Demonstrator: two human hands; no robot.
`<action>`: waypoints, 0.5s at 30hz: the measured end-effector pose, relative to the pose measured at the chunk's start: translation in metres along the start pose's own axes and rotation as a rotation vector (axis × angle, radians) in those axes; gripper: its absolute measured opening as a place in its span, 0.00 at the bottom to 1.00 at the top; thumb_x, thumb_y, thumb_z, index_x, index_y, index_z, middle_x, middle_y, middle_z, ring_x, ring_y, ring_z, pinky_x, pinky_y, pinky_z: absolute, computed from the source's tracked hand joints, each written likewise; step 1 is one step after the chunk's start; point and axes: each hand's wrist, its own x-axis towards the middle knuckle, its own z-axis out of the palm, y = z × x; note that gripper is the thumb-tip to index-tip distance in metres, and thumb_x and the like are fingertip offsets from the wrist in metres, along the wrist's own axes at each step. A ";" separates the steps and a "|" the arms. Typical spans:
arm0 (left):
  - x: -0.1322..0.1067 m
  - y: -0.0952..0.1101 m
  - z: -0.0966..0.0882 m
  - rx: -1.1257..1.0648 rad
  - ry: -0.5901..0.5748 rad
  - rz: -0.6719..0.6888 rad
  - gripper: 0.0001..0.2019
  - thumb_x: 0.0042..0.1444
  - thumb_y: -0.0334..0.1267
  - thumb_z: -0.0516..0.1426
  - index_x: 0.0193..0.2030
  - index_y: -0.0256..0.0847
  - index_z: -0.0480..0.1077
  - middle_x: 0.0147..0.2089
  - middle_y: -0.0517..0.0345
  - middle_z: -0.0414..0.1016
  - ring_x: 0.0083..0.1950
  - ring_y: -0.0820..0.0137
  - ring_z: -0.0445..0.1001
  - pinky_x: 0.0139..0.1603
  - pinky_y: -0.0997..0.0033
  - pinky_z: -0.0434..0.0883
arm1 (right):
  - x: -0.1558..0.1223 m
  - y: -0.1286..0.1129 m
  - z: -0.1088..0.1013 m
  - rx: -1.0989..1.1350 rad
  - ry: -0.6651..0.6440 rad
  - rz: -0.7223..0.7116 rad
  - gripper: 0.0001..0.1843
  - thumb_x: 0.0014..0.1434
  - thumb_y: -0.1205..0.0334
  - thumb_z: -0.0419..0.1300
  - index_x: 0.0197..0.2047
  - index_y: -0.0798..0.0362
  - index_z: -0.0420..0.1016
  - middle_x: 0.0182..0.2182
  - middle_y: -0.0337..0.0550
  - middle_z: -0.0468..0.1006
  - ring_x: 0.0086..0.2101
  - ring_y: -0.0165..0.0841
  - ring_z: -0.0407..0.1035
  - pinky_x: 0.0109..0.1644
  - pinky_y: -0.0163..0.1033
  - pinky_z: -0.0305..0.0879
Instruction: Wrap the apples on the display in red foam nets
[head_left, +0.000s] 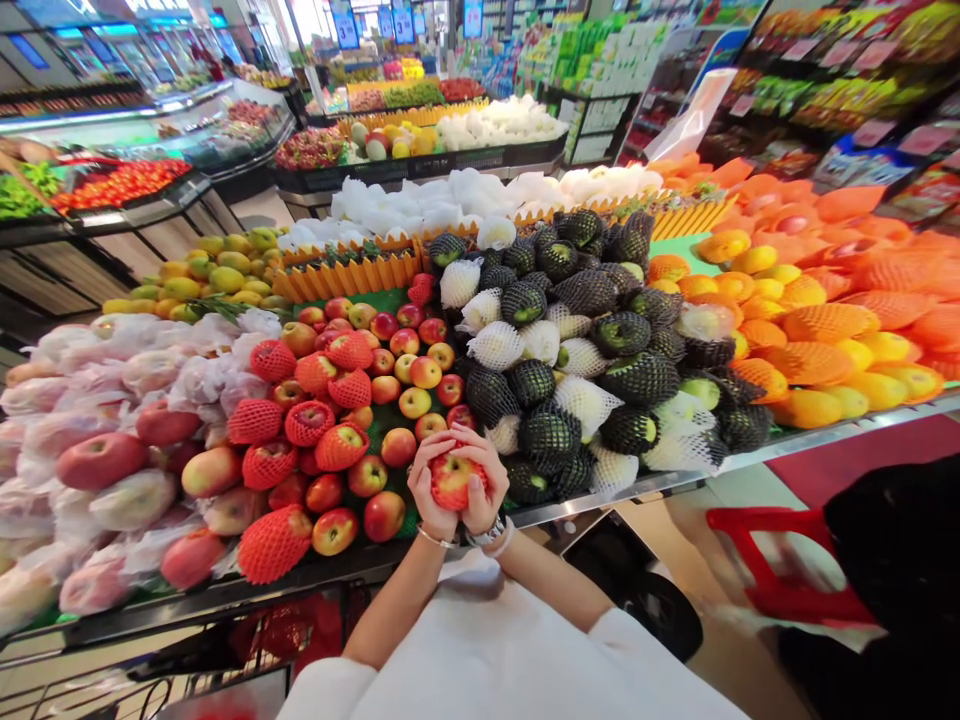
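A long produce desk [675, 482] runs across the view, its metal front edge sloping up toward 3 o'clock. Filling the 9 o'clock side is a heap of large pink-red fruit in clear wrap [90, 440]. At 2 o'clock lies a wide bank of orange fruit in orange foam nets [825, 320], mixed with bare yellow ones. Just right of centre, at 1 o'clock from the hands, sits a mound of dark green fruit in black and white nets [592, 370]. Behind that, toward 12 o'clock, white-wrapped fruit [450, 205] is piled beyond a low orange picket divider [352, 275]. Left of centre spreads the bed of loose red-yellow apples [390, 400], several of them in red foam nets [274, 540]. At 4 o'clock, on the floor below the desk, stands a red basket [780, 570], partly hidden by a dark shape at the frame edge.

At the near edge of the apple bed, just below centre, both hands are closed together around one apple [452, 480]. The left hand [427, 490] cups its left side and the right hand [486, 488] its right, fingertips meeting over the top, so only the red-yellow face shows between them. The apple is held just above the desk's front edge, beside the dark netted fruit. A watch [489, 533] circles the right wrist and a thin bracelet [435, 540] the left.
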 end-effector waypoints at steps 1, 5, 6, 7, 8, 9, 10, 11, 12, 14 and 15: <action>0.000 0.000 0.002 -0.004 -0.005 0.008 0.19 0.59 0.43 0.46 0.39 0.39 0.77 0.46 0.51 0.75 0.51 0.62 0.71 0.57 0.61 0.67 | 0.001 -0.001 -0.001 -0.004 0.003 -0.013 0.16 0.64 0.56 0.49 0.45 0.48 0.76 0.48 0.46 0.76 0.53 0.44 0.68 0.58 0.56 0.62; 0.002 -0.002 0.012 -0.174 0.187 -0.179 0.17 0.54 0.47 0.52 0.35 0.39 0.77 0.43 0.52 0.76 0.49 0.63 0.71 0.57 0.65 0.67 | 0.008 0.000 -0.003 -0.003 -0.093 0.064 0.25 0.66 0.46 0.46 0.55 0.49 0.73 0.50 0.48 0.75 0.54 0.44 0.67 0.61 0.55 0.59; 0.005 -0.004 0.014 -0.287 0.261 -0.331 0.17 0.53 0.48 0.53 0.35 0.39 0.76 0.43 0.51 0.75 0.49 0.62 0.72 0.56 0.65 0.67 | 0.011 0.002 -0.003 0.018 -0.120 0.133 0.29 0.67 0.43 0.43 0.62 0.50 0.67 0.51 0.48 0.74 0.56 0.43 0.65 0.63 0.54 0.55; 0.008 -0.006 0.015 -0.409 0.321 -0.511 0.18 0.53 0.49 0.52 0.36 0.38 0.76 0.44 0.50 0.75 0.49 0.62 0.72 0.55 0.64 0.68 | 0.014 0.005 -0.004 0.058 -0.135 0.213 0.34 0.67 0.41 0.40 0.67 0.50 0.59 0.52 0.49 0.73 0.59 0.41 0.62 0.66 0.54 0.51; 0.013 -0.009 0.016 -0.511 0.376 -0.681 0.19 0.54 0.49 0.50 0.36 0.37 0.75 0.44 0.49 0.75 0.49 0.61 0.72 0.54 0.62 0.69 | 0.017 0.009 -0.004 0.118 -0.132 0.295 0.36 0.67 0.39 0.38 0.71 0.50 0.50 0.55 0.48 0.72 0.61 0.40 0.59 0.68 0.54 0.46; 0.018 -0.012 0.016 -0.575 0.425 -0.812 0.20 0.56 0.49 0.48 0.36 0.37 0.75 0.44 0.48 0.75 0.47 0.61 0.73 0.52 0.61 0.69 | 0.019 0.014 -0.003 0.188 -0.098 0.366 0.37 0.67 0.38 0.37 0.72 0.49 0.43 0.57 0.47 0.70 0.63 0.38 0.56 0.69 0.53 0.42; 0.023 -0.015 0.015 -0.595 0.469 -0.886 0.20 0.57 0.48 0.46 0.37 0.37 0.74 0.44 0.47 0.75 0.46 0.61 0.73 0.50 0.61 0.70 | 0.021 0.019 -0.003 0.262 -0.036 0.420 0.38 0.66 0.38 0.39 0.72 0.47 0.41 0.60 0.46 0.66 0.64 0.36 0.54 0.69 0.53 0.40; 0.028 -0.018 0.014 -0.582 0.519 -0.902 0.21 0.57 0.47 0.45 0.36 0.37 0.74 0.43 0.48 0.75 0.44 0.63 0.74 0.48 0.62 0.71 | 0.023 0.025 -0.001 0.336 0.049 0.467 0.38 0.65 0.37 0.41 0.72 0.46 0.43 0.62 0.45 0.63 0.64 0.35 0.53 0.70 0.52 0.40; 0.031 -0.020 0.013 -0.554 0.566 -0.866 0.20 0.57 0.47 0.44 0.36 0.37 0.74 0.42 0.49 0.75 0.42 0.64 0.74 0.46 0.64 0.71 | 0.023 0.030 0.001 0.408 0.152 0.524 0.38 0.63 0.36 0.44 0.70 0.45 0.46 0.64 0.45 0.61 0.64 0.35 0.54 0.69 0.51 0.42; 0.034 -0.023 0.014 -0.507 0.571 -0.730 0.19 0.57 0.47 0.46 0.35 0.38 0.74 0.40 0.52 0.75 0.41 0.65 0.74 0.46 0.65 0.71 | 0.021 0.036 0.007 0.560 0.359 0.690 0.35 0.61 0.36 0.48 0.66 0.44 0.55 0.63 0.44 0.62 0.61 0.34 0.59 0.68 0.51 0.48; 0.033 -0.023 0.015 -0.485 0.517 -0.655 0.19 0.56 0.48 0.47 0.36 0.38 0.74 0.40 0.52 0.75 0.42 0.65 0.74 0.48 0.63 0.71 | 0.020 0.037 0.010 0.649 0.429 0.793 0.33 0.61 0.38 0.49 0.64 0.45 0.59 0.62 0.44 0.64 0.59 0.34 0.62 0.66 0.50 0.51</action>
